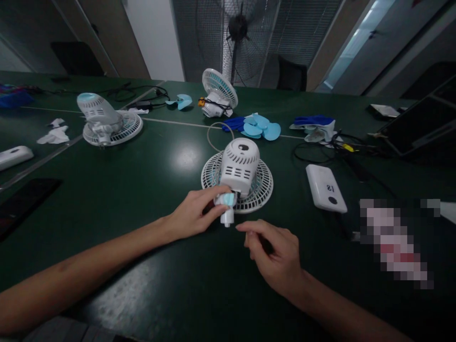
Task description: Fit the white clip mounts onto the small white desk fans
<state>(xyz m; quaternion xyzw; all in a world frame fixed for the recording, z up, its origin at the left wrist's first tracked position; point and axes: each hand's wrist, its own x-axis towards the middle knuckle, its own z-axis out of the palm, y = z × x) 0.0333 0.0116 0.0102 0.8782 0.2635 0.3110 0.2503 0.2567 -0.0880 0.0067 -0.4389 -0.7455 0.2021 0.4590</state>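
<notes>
A small white fan (241, 164) lies with its round grille (261, 192) down on the table and its motor housing up. My left hand (194, 211) pinches the white and light blue neck joint (228, 200) at the near end of the housing, thumb below and index finger above. A short white stub (227, 219) of the joint points toward me. Just right of this stub is my right hand (276, 249), apart from the fan. Its fingers are curled, the index finger reaching farthest. Whether anything small is between thumb and fingers cannot be seen.
Two more fans, one face down (101, 118) and one tilted (219, 92), stand farther back on the green table (171, 166). Light blue blades (261, 127), blue-and-white gloves (315, 126) and cables lie behind. A white power bank (326, 187) is at right, a dark phone (26, 199) at left.
</notes>
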